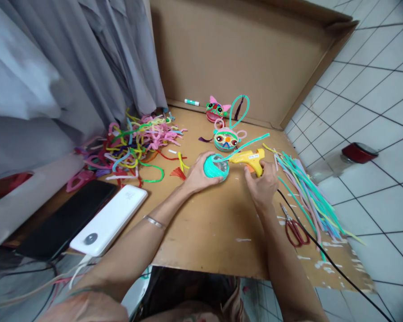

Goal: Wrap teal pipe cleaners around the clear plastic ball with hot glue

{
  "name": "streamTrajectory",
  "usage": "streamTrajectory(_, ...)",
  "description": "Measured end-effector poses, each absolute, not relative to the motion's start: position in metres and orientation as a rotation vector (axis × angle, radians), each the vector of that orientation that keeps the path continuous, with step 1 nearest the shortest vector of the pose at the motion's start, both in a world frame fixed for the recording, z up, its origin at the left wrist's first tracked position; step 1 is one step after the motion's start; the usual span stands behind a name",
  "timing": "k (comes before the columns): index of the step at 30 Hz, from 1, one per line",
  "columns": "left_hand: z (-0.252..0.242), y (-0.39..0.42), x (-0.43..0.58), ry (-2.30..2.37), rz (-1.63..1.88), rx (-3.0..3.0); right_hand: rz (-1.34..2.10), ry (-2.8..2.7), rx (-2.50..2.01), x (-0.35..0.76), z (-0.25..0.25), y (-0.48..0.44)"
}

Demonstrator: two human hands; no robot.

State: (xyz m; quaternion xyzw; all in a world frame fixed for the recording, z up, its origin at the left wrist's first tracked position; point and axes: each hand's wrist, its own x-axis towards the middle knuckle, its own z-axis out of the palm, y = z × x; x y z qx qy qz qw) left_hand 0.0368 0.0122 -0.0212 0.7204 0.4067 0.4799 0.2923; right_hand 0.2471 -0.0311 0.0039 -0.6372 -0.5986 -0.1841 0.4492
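My left hand is closed round a small round ball wrapped in turquoise pipe cleaner, with a clear patch showing on top. A loose turquoise pipe cleaner runs from the ball up to the right. My right hand grips a yellow hot glue gun, its nozzle pointing left, close to the ball's upper right side. Just behind the ball sits a finished-looking animal face with pink ears and big eyes. Another face, red and green, stands farther back.
At left lies a tangled heap of coloured pipe cleaners, near a white power bank and a black phone-like slab. Straight pipe cleaners, red-handled scissors and a black cord are at right. A cardboard wall stands behind.
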Motion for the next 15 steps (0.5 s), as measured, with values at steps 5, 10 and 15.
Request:
streamTrajectory(5, -0.018, 0.011, 0.038, 1.052, 1.302, 2.042, -0.449, -1.520, -1.555, 0.242, 0.004, -0.032)
streamTrajectory(10, -0.021, 0.013, 0.038, 1.033, 1.318, 2.074, -0.455, -1.523, -1.545, 0.238, 0.004, -0.033)
streamTrajectory(15, -0.023, 0.015, 0.041, 0.998, 1.349, 2.089, -0.458, -1.531, -1.550, 0.235, 0.003, -0.033)
